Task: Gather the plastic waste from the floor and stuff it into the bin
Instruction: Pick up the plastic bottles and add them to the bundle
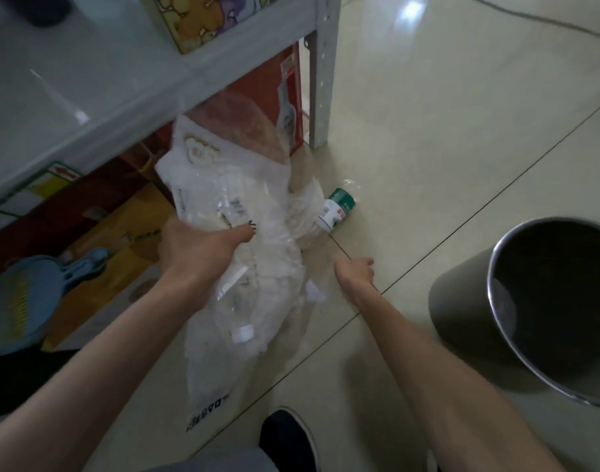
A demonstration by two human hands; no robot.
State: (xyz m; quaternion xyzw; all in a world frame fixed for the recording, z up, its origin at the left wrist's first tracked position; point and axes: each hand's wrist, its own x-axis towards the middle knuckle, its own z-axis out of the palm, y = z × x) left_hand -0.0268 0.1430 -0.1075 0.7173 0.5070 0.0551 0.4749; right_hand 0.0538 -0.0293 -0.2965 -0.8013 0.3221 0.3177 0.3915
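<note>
A large bundle of clear and white plastic bags (244, 185) hangs in the middle of the view, gripped by my left hand (199, 247) at its side. A clear bottle with a white cap (242, 333) shows inside the bundle. On the floor lies a plastic bottle with a green-and-white label (337, 207), just beyond my right hand (356, 272). That hand hovers low over the tiles with fingers curled and nothing in it. The grey bin (544, 308) with a metal rim stands at the right, its mouth facing me.
A grey metal shelf leg (320, 73) stands behind the bundle, with a red box (261, 86) under the shelf. Coloured cartons (97, 212) and a blue dustpan (29, 294) sit at the left. My dark shoe (288, 437) is at the bottom. A cable (530, 15) crosses the floor at the top right.
</note>
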